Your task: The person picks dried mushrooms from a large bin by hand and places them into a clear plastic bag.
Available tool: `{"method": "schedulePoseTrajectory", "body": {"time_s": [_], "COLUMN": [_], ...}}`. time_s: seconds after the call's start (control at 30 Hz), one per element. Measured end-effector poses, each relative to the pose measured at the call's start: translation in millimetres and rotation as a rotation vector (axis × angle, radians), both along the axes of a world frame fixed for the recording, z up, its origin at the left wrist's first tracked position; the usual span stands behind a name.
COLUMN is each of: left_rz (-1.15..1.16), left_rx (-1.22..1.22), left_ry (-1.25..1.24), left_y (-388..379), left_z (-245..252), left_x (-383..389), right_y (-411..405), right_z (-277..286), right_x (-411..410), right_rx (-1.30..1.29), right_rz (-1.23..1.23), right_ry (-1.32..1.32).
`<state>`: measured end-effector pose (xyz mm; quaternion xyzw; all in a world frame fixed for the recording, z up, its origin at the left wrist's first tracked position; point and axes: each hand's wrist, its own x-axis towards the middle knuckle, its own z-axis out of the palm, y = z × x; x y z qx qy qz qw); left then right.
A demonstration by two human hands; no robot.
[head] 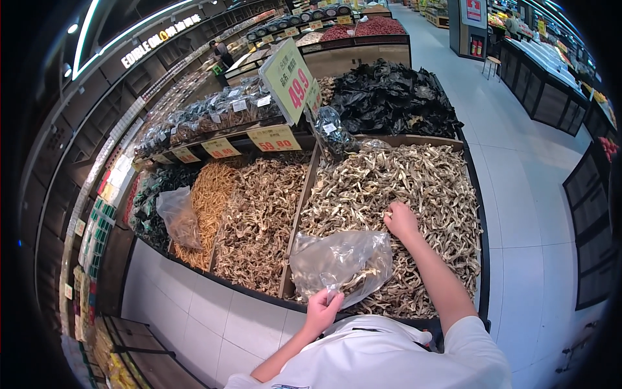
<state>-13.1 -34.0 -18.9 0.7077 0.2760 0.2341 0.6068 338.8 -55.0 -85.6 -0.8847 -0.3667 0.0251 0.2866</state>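
My left hand [324, 308] pinches the edge of a clear plastic bag [335, 253] at the front of the bin. Some dried pieces show inside the bag. The bag rests over a large heap of pale, curled dried mushrooms or similar dried food [437, 194]. My right hand [401, 220] is over the middle of this heap, fingers bent, with a small pale bit at the fingertips; whether it grips a piece is hard to tell.
Left of a wooden divider [306, 194] lie browner dried strips [262, 214], thin orange strands [211, 199] and another plastic bag [180, 216]. Black dried sheets [388, 97] fill the bin behind. A price sign [289, 80] stands at the back, beside packed bags [228, 109].
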Motion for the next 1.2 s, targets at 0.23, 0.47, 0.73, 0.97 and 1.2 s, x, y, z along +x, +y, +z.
{"method": "schedulePoseTrajectory", "body": {"time_s": [0.23, 0.47, 0.73, 0.97, 1.2], "left_rz": [0.030, 0.013, 0.021, 0.016, 0.003], "left_rx": [-0.024, -0.005, -0.032, -0.050, -0.030], "left_ry": [-0.016, -0.008, -0.006, -0.034, -0.038], "left_y": [-2.2, -0.3, -0.7, 1.7, 1.7], "left_z": [-0.3, -4.5, -3.5, -9.0, -10.7], "left_x": [2.0, -2.2, -2.5, -1.5, -4.6], "right_y": [-2.1, -3.1, 0.0, 2.9, -18.6], "right_z": [-4.4, -8.9, -8.4, -15.0, -1.4], "right_x": [-8.0, 3.1, 30.0, 38.5, 36.2], "right_rx": [0.096, 0.199, 0.006, 0.037, 0.135], "right_rz": [-0.032, -0.100, 0.185, 0.269, 0.290], "right_ry": [0.079, 0.056, -0.124, -0.292, -0.443]}}
